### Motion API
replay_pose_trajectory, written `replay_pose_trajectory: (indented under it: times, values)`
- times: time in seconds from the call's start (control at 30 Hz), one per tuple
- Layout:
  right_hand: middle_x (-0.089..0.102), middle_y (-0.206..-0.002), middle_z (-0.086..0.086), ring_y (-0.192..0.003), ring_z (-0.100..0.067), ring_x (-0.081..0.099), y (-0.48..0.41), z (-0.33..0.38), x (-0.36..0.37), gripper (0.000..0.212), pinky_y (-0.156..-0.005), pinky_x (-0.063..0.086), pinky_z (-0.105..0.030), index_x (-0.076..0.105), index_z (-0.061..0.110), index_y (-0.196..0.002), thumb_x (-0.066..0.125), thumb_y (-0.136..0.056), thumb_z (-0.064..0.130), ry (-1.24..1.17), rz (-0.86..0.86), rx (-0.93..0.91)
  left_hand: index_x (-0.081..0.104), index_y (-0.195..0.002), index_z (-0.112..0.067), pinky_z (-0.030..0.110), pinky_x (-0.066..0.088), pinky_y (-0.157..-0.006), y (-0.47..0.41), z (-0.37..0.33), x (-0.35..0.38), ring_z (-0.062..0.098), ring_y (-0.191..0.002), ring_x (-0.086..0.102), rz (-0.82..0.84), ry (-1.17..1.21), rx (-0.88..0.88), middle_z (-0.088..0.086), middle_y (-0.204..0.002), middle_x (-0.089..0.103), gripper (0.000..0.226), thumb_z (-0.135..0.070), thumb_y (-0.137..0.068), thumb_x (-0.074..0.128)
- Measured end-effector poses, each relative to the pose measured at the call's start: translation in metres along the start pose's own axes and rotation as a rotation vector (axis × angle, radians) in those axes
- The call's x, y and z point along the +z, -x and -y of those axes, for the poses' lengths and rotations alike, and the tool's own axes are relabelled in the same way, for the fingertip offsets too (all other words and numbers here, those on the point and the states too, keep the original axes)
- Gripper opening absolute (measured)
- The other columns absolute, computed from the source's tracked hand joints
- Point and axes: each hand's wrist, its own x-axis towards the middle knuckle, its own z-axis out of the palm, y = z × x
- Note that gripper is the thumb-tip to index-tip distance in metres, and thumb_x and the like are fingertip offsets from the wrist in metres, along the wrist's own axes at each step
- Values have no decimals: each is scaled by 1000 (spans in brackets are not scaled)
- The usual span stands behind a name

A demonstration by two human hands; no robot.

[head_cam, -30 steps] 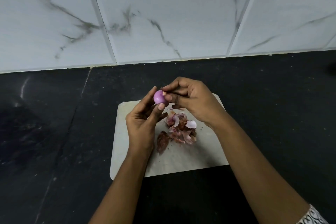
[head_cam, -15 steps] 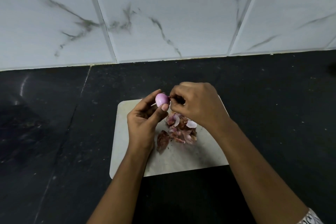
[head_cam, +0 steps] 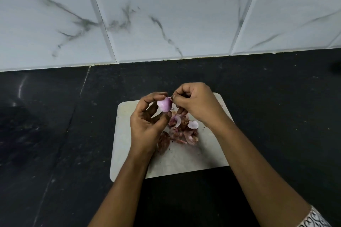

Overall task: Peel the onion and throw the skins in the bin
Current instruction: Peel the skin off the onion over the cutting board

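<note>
Head view: onion point(head_cam: 164, 104) is gripped by L hand point(head_cam: 147, 125) over board point(head_cam: 166, 164) on dark surface point(head_cam: 73, 134), its end pinched by R hand point(head_cam: 197, 105), w/ skins point(head_cam: 184, 131) piled on board below.

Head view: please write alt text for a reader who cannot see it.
A left hand holds a small purple onion above a pale board while the right hand pinches its tip. Skins lie on the board, on a black counter.
</note>
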Motion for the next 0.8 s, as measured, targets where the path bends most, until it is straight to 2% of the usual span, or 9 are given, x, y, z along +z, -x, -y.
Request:
replay_pose_trajectory:
  times: [0.1,0.17,0.27,0.33,0.4,0.47,0.57,0.7,0.8]
  values:
    - [62,-57,1,-51,-11,60,-2,-3,-4,13,-55,53,-26,68,3,-81,58,-87,9,-330,138,191,60,-104,-6,21,51,-82,-1,1,-1,16,-102,66,-12,51,-21,8,-107,66,40,20,-73,62]
    - [66,-66,-1,-59,-13,65,-3,-3,-8,14,-57,54,-25,68,5,-88,56,-90,11,-391,177,198,61,-106,-8,22,52,-80,-3,1,-2,16,-100,67,-21,91,-55,0,-105,69,41,17,-74,64]
    - [72,-84,1,-74,-9,69,-1,-2,-14,11,-64,58,-25,71,14,-95,63,-87,15,-76,138,-50,64,-109,-11,21,53,-79,-3,0,-2,14,-99,68,-41,121,-102,-2,-105,72,42,17,-77,63]
    - [73,-85,3,-76,-5,67,0,-1,-16,14,-69,56,-21,73,16,-95,69,-82,16,151,93,-267,64,-110,-13,21,54,-77,-3,-1,-1,14,-98,69,-46,115,-130,-2,-105,73,42,14,-78,63]
    - [73,-83,2,-74,-7,66,0,0,-17,14,-69,54,-26,73,15,-95,69,-81,18,343,74,-422,65,-110,-15,21,55,-74,-2,-2,-1,13,-96,70,-55,104,-151,-4,-105,73,40,11,-80,63]
    - [74,-83,-1,-73,-12,66,0,1,-19,15,-68,55,-34,73,14,-96,67,-82,18,502,94,-487,66,-108,-17,22,55,-71,-2,-4,0,12,-93,71,-64,83,-166,-6,-102,74,36,3,-79,66]
    - [72,-81,-4,-70,-18,65,0,2,-22,15,-66,54,-37,73,13,-94,65,-83,20,630,112,-531,66,-105,-18,22,56,-69,-2,-6,2,8,-86,72,-68,59,-183,-11,-94,75,31,-7,-76,67]
    - [61,-66,-2,-54,-19,49,0,2,-13,13,-51,39,-31,66,12,-76,62,-81,24,815,72,-576,69,-104,-17,24,56,-70,-3,-5,-1,14,-85,72,-67,19,-186,-4,-92,76,33,-12,-72,71]
    - [57,-59,0,-49,-17,45,3,1,-6,11,-46,33,-27,61,15,-67,65,-72,24,772,21,-584,69,-104,-16,27,56,-75,-5,-4,-5,15,-86,72,-68,29,-193,-1,-94,76,34,-15,-70,71]
